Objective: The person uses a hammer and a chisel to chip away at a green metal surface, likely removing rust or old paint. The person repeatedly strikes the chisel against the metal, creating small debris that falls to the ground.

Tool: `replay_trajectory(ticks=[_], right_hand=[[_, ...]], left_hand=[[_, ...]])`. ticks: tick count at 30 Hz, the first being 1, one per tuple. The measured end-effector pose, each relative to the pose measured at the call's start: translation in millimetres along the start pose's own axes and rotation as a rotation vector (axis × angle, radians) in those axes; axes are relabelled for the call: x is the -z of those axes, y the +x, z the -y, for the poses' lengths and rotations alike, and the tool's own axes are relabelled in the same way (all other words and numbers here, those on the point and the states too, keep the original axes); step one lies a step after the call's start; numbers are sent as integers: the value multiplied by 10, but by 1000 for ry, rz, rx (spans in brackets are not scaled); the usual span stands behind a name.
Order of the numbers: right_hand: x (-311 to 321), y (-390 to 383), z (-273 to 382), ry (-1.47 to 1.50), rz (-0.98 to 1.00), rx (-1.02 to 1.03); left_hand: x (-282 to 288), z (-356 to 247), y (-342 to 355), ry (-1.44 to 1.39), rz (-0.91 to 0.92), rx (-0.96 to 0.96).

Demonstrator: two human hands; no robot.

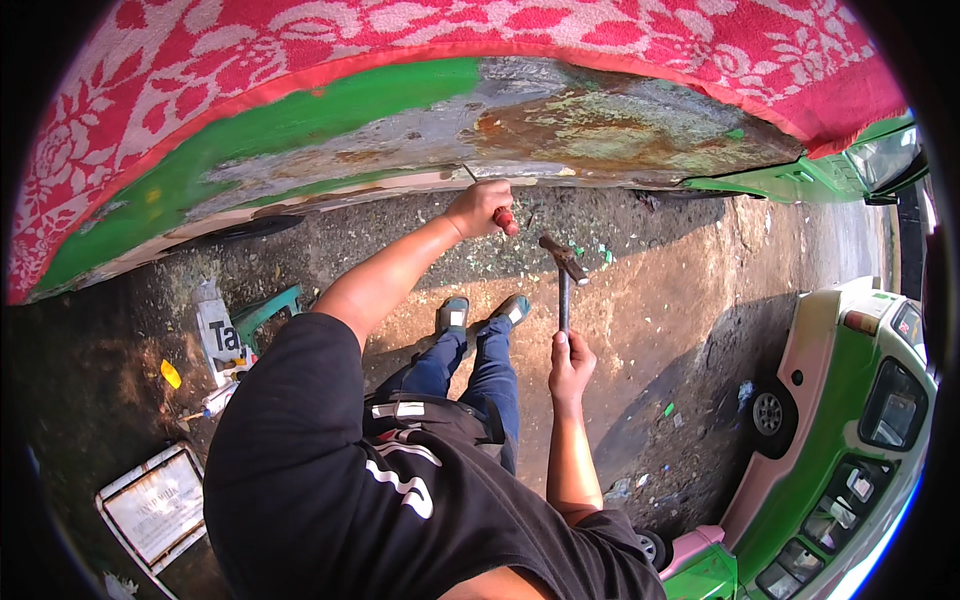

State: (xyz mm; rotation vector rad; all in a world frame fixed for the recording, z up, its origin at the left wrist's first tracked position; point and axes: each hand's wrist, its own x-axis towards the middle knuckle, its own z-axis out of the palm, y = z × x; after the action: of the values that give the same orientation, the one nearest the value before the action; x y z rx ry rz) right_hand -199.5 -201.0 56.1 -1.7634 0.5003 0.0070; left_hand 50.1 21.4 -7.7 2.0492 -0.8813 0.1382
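Chiselling step in hand, by the look of it: left hand (483,208) fisted tight around a red-handled chisel (503,216), fingers fully curled, tool tip set against the lower edge of the rusted body panel (600,125), though exact contact point is too small to confirm. Right hand (570,365) closed around the shaft of a hammer (563,272), fingers wrapped, thumb up the handle; hammer head sits just below and right of the chisel, apart from it, not touching. Panel shows bare grey metal and orange rust in the middle, green paint (300,120) left of it, with a red floral towel (400,30) draped over the top. Green paint flakes (590,252) lie scattered on the dirt ground (680,290) under the work spot. Person's two shoes (480,313) are planted on the ground below the hands. Off to the left: a white tube (218,340), a yellow scrap (171,374), a flat white tin (155,505). A green and pink car (850,450) is parked at right, well apart. Judgement: scraping is partway, a fair patch already stripped, green still left. Next strike calls for the chisel held steady at a shallow angle and the hammer face landing square on the chisel butt, clear of the knuckles.
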Motion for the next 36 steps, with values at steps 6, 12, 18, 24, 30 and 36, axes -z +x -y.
replay_trajectory(ticks=[6,12,18,24,30,36], right_hand=[[-30,34,-118,-21,-14,-40],[-276,6,-83,13,-90,278],[-432,218,-38,-65,-107,196],[-476,276,43,-239,-47,242],[-406,232,114,91,-139,149],[-300,233,6,62,-60,36]], left_hand=[[-43,4,28,39,-27,-55],[-29,-74,107,-24,-38,43],[-77,-1,80,-64,-75,117],[-49,-17,233,-57,-71,184],[-64,-4,229,-35,-114,221],[-52,-50,134,1,-124,151]])
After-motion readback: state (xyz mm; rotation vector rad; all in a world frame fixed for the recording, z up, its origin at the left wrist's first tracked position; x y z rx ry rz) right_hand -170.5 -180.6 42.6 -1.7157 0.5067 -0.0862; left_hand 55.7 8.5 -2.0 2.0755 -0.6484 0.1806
